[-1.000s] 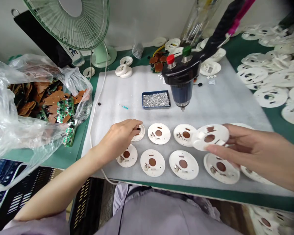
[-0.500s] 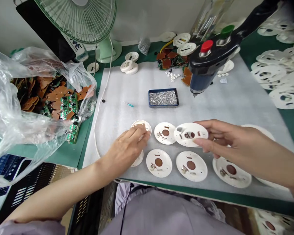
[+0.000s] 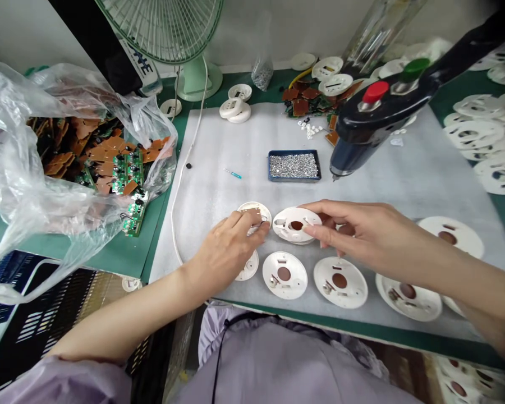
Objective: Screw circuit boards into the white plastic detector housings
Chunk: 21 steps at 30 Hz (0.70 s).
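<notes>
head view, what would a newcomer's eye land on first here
Probably the rows of round white plastic discs on the foam sheet at lower centre, with the right hand holding one disc and the left hand on another disc. At upper right hangs a black electric screwdriver with red and green buttons. At left, a clear plastic bag holds green circuit boards.
</notes>
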Available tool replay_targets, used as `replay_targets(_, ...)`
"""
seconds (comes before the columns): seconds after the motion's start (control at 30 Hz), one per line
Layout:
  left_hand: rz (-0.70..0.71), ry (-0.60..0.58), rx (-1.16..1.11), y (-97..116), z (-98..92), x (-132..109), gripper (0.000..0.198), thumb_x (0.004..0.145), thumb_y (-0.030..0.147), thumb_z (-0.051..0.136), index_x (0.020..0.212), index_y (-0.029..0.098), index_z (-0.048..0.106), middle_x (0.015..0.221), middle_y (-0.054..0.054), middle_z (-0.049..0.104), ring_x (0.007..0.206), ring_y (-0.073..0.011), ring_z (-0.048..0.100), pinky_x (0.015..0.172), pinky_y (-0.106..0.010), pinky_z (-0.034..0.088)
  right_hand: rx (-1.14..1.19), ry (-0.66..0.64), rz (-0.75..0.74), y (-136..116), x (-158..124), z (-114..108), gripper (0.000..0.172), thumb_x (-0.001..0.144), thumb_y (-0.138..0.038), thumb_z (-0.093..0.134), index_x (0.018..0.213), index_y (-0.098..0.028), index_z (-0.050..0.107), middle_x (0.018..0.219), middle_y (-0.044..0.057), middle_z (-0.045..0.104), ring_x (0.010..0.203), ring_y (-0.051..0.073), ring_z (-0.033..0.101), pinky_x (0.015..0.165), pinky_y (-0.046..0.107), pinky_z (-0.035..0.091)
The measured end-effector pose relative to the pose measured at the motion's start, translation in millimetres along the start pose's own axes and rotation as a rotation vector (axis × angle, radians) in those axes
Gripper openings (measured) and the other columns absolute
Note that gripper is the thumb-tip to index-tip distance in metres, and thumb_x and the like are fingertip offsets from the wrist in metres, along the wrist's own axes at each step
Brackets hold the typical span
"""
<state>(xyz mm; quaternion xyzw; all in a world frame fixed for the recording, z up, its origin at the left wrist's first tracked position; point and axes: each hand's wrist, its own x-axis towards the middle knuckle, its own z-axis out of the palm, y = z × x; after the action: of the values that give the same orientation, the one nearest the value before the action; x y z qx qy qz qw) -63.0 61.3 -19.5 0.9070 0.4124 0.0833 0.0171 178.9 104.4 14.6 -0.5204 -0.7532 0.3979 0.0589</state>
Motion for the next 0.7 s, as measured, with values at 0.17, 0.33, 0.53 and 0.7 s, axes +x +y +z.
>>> replay_targets(0.17,0.011,0.069,-0.206,-17,-5.9,0,0.031,0.096,0.019,0.055,0.126,0.015,0.052,0.127,-0.014,0.056,0.119,-0.0266,0.053,0.100,-0.044,0.050,0.007,0.056,-0.066,-2,5,2,0.046,0.094,-0.054,0.043,0.130,-0.031,0.057,0.086,0.001,0.065,0.062,0.006,0.058,0.053,0.019,0.044)
replay_targets(0.33,-0.016,0.136,-0.247,-42,-6.8,4,0.068,0.089,0.047,0.064,0.139,0.013,0.033,0.129,-0.020,0.057,0.125,-0.0334,0.051,0.101,-0.053,0.048,0.089,0.066,-0.029,-20,31,19,0.045,0.094,-0.042,0.047,0.136,-0.025,0.047,0.092,0.002,0.065,0.056,0.005,0.055,0.053,0.019,0.042)
replay_targets(0.53,0.050,0.154,-0.273,-56,8.7,6,0.069,0.091,0.058,0.055,0.138,0.012,0.034,0.122,-0.018,0.062,0.109,-0.0289,0.063,0.091,-0.044,0.054,0.113,0.013,-0.100,-30,59,30,0.023,0.091,-0.032,0.053,0.110,-0.019,0.058,0.075,-0.002,0.063,0.062,0.005,0.055,0.061,0.019,0.039)
replay_targets(0.7,0.037,0.166,-0.250,-57,9.9,4,0.070,0.090,0.060,0.054,0.137,0.012,0.036,0.118,-0.016,0.064,0.106,-0.0259,0.064,0.090,-0.040,0.055,0.148,0.013,-0.112,-27,58,25,0.029,0.092,-0.036,0.051,0.116,-0.020,0.054,0.083,-0.002,0.065,0.060,0.004,0.054,0.060,0.019,0.039)
